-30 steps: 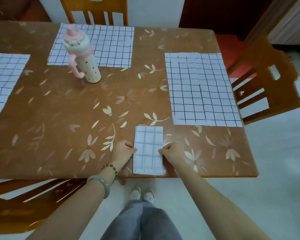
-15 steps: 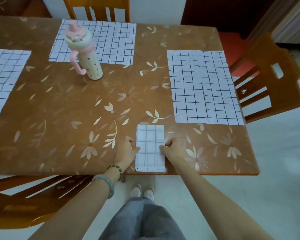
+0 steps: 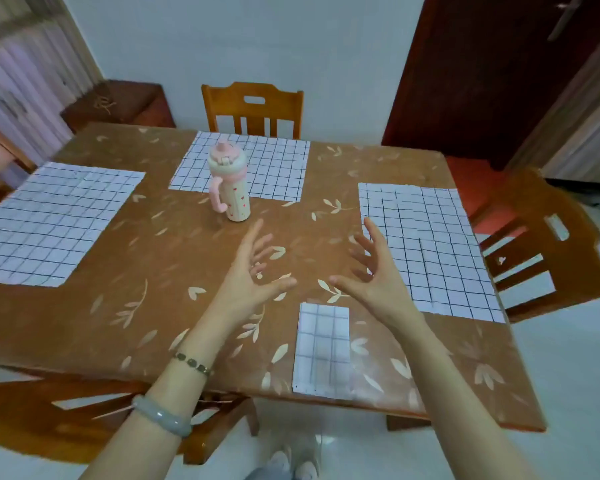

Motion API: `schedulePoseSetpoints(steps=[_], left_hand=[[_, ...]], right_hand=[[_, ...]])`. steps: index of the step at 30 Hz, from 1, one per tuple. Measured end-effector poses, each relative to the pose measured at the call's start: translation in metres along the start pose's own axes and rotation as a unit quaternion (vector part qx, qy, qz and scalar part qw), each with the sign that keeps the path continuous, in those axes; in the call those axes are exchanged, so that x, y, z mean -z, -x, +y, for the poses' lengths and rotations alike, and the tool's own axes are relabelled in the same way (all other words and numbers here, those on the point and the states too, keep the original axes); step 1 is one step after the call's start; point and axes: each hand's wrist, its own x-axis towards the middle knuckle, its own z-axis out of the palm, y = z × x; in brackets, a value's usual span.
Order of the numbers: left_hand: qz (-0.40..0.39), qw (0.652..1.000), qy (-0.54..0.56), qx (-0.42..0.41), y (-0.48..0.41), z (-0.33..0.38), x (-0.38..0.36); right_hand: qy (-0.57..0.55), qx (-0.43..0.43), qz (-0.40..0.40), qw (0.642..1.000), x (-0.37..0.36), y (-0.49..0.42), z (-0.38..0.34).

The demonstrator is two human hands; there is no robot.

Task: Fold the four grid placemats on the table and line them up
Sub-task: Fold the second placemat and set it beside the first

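bangle (image 3: 161,415): pale, smooth and stone-like, on the left forearm, with a beaded bracelet (image 3: 192,363) nearer the wrist.
folded placemat (image 3: 323,351): a narrow white rectangle with a faint grey grid. It lies flat at the table's near edge, right of centre, and neither hand touches it.
left hand (image 3: 253,275): raised over the table, beyond and left of the folded placemat, with fingers spread wide and nothing in them.
right hand (image 3: 374,275): palm turned towards the left hand, fingers splayed and slightly bent, empty.
table (image 3: 118,323): a glossy brown covering printed with pale leaf sprigs.
unfolded mats: three flat white sheets with dark grid lines. The right placemat (image 3: 426,251) is creased lengthwise; the others are the left placemat (image 3: 52,220) and the far placemat (image 3: 274,168).
bottle (image 3: 231,188): cream with a pink lid and a curved pink handle, upright on the bare table just in front of the far placemat.
room: a wooden slat-back far chair (image 3: 253,109) and right chair (image 3: 548,251), a white wall (image 3: 343,46), a dark red-brown door (image 3: 482,64) and a pale floor (image 3: 568,358).
change: half a second ago both hands pressed the folded placemat's long sides. Now they are off it and lifted apart, and the view takes in the wall.
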Motion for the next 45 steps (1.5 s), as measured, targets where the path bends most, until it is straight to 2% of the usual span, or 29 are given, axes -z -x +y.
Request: schedulePoseSetpoints(steps=[3, 7, 14, 21, 29, 34, 45], left_hand=[[0.021, 0.998, 0.045, -0.026, 0.008, 0.016, 0.021], [0.053, 0.997, 0.040, -0.027, 0.024, 0.026, 0.044], [0.152, 0.988, 0.000, -0.011, 0.080, 0.017, 0.114], [0.265, 0.964, 0.007, 0.004, 0.171, -0.003, 0.217], [0.358, 0.933, -0.001, 0.023, 0.294, -0.036, 0.378], [0.389, 0.921, -0.007, 0.034, 0.347, -0.054, 0.460], [0.430, 0.902, 0.002, 0.037, 0.391, -0.088, 0.599]], right_hand=[[-0.037, 0.027, -0.031, 0.998, -0.005, -0.004, -0.018], [-0.033, 0.038, -0.078, 0.996, -0.023, -0.009, -0.030], [0.004, 0.059, -0.219, 0.974, -0.111, -0.009, -0.054], [0.012, 0.077, -0.343, 0.936, -0.248, 0.009, -0.079], [-0.007, 0.102, -0.415, 0.904, -0.458, 0.071, -0.112], [-0.009, 0.110, -0.447, 0.888, -0.564, 0.101, -0.128], [0.004, 0.095, -0.500, 0.861, -0.721, 0.096, -0.146]])
